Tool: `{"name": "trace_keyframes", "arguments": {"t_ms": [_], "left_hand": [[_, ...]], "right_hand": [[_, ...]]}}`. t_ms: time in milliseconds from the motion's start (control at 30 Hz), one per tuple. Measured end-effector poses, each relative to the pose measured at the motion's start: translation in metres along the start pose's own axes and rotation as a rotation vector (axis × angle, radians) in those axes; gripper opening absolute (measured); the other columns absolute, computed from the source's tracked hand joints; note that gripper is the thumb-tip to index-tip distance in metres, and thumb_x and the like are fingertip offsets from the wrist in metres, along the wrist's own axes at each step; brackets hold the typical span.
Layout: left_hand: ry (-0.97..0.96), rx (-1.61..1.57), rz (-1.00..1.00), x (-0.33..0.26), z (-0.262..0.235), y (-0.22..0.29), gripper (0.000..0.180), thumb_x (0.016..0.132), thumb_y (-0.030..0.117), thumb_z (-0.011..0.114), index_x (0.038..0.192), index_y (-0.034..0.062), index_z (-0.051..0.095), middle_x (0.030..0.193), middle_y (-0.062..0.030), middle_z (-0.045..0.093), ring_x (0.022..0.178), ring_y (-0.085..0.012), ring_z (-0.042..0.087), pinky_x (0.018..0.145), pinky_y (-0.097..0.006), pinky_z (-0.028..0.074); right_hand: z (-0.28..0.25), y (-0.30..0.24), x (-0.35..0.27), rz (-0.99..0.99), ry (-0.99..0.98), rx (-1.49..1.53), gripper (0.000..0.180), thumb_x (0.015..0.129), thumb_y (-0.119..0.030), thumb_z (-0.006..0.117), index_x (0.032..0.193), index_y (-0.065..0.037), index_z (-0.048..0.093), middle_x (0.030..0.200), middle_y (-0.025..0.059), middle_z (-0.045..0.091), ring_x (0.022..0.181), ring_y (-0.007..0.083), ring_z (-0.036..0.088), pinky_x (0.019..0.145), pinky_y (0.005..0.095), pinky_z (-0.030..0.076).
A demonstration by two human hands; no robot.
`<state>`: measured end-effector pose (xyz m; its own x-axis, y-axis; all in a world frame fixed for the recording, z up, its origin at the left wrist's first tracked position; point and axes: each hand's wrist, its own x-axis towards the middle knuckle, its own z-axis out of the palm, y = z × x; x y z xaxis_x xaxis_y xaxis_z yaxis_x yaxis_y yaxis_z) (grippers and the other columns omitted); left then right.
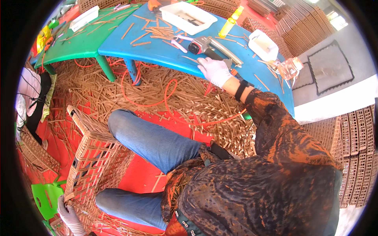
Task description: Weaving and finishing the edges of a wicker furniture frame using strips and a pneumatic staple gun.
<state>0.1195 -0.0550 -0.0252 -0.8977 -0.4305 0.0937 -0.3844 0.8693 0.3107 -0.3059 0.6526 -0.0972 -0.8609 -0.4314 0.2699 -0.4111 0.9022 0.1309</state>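
Observation:
My left hand (71, 217), in a pale striped glove, is closed on the near end of a woven brown basket (88, 157). The basket lies tipped on its side by my knees, its open lattice wall showing. At the blue table's (157, 51) front edge, my right hand (215, 70), in a white glove, has its fingers bent over a thin pointed metal tool (189, 59), whose tip juts out to the left. The palm hides most of that tool. Just beyond the hand lies a grey and black staple gun (205, 46), and pink-handled cutters (179, 45) rest to its left.
White trays (188, 17), a yellow bottle (231, 23), a clear jar (290, 69) and loose strips stand on the table. A green table (75, 49) adjoins it. An orange hose (165, 94) loops over floor scraps. Another person (33, 92) sits left; woven stacks (356, 153) rise right.

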Motion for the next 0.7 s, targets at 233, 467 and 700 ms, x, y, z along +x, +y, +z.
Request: {"name": "trace_keyframes", "arguments": {"t_ms": [233,467,700], "left_hand": [[0.032,0.095,-0.03,-0.005,-0.008,0.029,0.042,0.091,0.002,0.051,0.133,-0.0037,0.057,0.13,-0.0202,0.062,0.121,-0.0342,0.057,0.107,-0.041,0.042],[0.201,0.148,0.155,-0.006,-0.011,0.093,0.035,0.086,0.015,0.064,0.116,-0.001,0.067,0.111,-0.021,0.069,0.104,-0.0375,0.064,0.095,-0.042,0.049],[0.138,-0.009,0.015,0.013,-0.017,0.132,0.028,0.083,0.009,0.065,0.109,0.0022,0.069,0.09,-0.0164,0.071,0.08,-0.0301,0.067,0.079,-0.038,0.053]], "right_hand": [[-0.019,-0.007,0.037,-0.128,0.291,-0.169,0.03,0.095,-0.043,0.058,0.099,-0.015,0.067,0.093,0.011,0.063,0.083,0.0315,0.062,0.074,0.0469,0.052],[0.0,0.055,0.031,0.07,-0.009,0.214,0.076,0.089,-0.027,0.07,0.153,-0.003,0.035,0.155,0.0229,0.04,0.142,0.0374,0.04,0.119,0.0408,0.033],[-0.004,0.122,0.074,0.348,0.029,0.273,0.071,0.094,-0.039,0.066,0.153,-0.011,0.039,0.124,0.0275,0.065,0.108,0.038,0.067,0.096,0.0434,0.051]]}}
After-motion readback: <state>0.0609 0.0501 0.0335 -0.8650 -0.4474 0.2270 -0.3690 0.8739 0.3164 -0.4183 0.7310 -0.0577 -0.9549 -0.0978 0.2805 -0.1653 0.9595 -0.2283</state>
